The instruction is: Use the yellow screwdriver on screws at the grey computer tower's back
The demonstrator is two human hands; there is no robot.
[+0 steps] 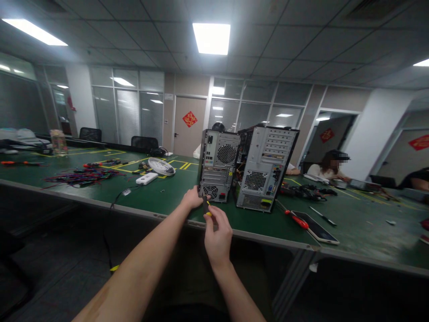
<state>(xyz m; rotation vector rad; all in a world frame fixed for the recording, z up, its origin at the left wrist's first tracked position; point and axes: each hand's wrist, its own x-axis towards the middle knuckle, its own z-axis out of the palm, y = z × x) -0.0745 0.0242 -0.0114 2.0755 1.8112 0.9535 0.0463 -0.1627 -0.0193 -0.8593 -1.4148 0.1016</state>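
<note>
My right hand [218, 230] is closed around the black-and-yellow handle of a screwdriver [207, 206], tilted toward the lower back of the left computer case [218, 163]. Its tip is hard to make out. My left hand [191, 197] is at that case's lower left corner, with the fingers at its side and the thumb toward its back panel near the screwdriver; the fingers are partly hidden. The grey case stands upright with its fan grilles and ports facing me. A second, larger computer case [259, 170] stands upright just to its right.
A red screwdriver [296, 220], a phone [317, 228] and a thin tool [322, 216] lie on the green table [358, 237] at right. Leftward are bundled wires [78, 176], a white power adapter [146, 179] and a round white-rimmed item [161, 167]. A person [328, 167] sits across the table.
</note>
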